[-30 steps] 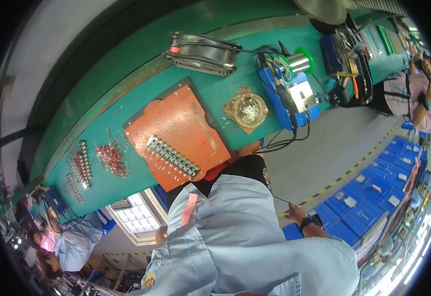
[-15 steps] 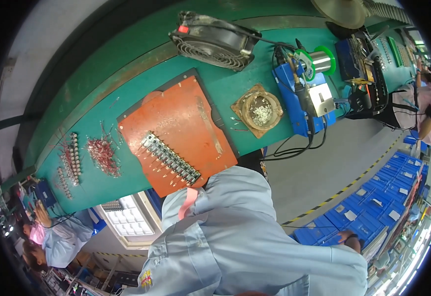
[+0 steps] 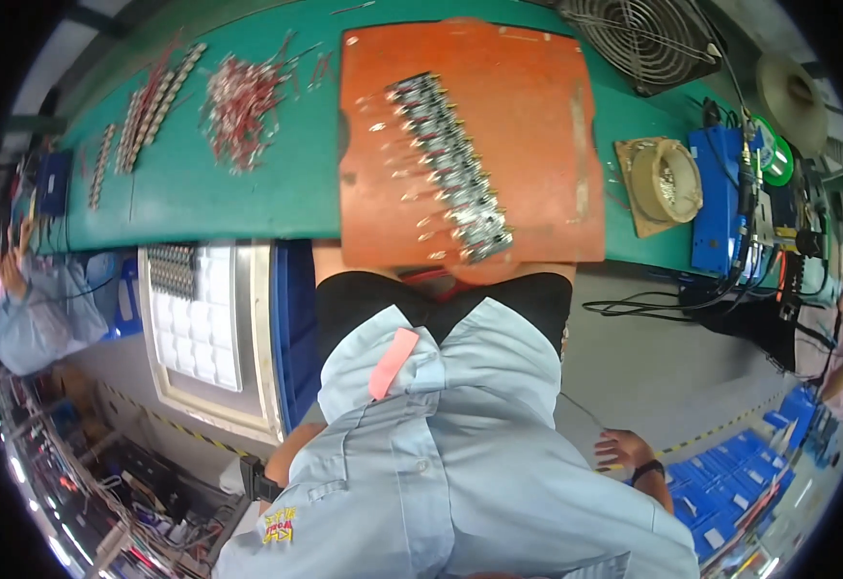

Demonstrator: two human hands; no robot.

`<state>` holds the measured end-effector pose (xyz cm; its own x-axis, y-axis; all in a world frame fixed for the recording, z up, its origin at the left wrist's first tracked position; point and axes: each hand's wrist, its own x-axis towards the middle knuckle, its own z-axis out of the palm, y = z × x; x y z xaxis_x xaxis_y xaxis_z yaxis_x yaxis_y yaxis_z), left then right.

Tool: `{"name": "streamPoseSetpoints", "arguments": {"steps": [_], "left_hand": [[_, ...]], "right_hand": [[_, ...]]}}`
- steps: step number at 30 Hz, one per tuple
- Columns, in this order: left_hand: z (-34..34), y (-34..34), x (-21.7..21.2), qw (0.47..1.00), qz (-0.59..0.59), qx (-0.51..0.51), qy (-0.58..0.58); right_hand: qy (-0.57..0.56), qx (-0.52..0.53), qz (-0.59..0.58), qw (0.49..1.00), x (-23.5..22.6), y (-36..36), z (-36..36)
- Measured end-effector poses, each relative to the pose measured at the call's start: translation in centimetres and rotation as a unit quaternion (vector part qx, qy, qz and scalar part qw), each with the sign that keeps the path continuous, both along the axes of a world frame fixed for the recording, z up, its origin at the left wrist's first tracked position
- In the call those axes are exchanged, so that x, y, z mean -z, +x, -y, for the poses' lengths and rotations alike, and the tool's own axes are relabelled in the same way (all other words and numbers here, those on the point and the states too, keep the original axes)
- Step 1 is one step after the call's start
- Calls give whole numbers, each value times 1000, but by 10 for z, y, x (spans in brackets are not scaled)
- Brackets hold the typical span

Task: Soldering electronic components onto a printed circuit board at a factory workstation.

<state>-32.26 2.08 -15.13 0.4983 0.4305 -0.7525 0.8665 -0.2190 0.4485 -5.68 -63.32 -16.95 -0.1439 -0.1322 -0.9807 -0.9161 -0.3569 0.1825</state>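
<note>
Though slanted, silvery component row [image 3: 448, 164]

Right hand [image 3: 622, 450] hangs open, fingers spread, above grey floor [image 3: 653, 367].

Green tabletop [image 3: 248, 203] spans the upper frame, long and curved by the lens. Grey floor [image 3: 653, 376] below, marked with a yellow-and-black striped line [image 3: 720, 429]. Blue bins [image 3: 730, 473] stacked lower right. Bright, even workshop light; cluttered racks along the lower left edge.
</note>
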Motion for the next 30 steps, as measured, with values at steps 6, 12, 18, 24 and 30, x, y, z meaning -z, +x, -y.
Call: {"name": "streamPoseSetpoints", "arguments": {"steps": [6, 12, 18, 24, 30], "left_hand": [[22, 28, -69, 999, -16, 32, 19], [45, 138, -152, 880, 412, -227, -68], [37, 199, -171, 783, 586, -193, -81], [28, 197, -124, 843, 485, -156, -175], [20, 193, -103, 854, 450, -156, -208]], "right_hand": [[61, -105, 101, 988, -2, 21, -136], [347, -199, 451, 798, -73, 73, -249], [584, 79, 597, 544, -145, 142, -338], [581, 437, 512, 458, -146, 187, -357], [648, 531, 398, 373, -161, 214, -361]]}}
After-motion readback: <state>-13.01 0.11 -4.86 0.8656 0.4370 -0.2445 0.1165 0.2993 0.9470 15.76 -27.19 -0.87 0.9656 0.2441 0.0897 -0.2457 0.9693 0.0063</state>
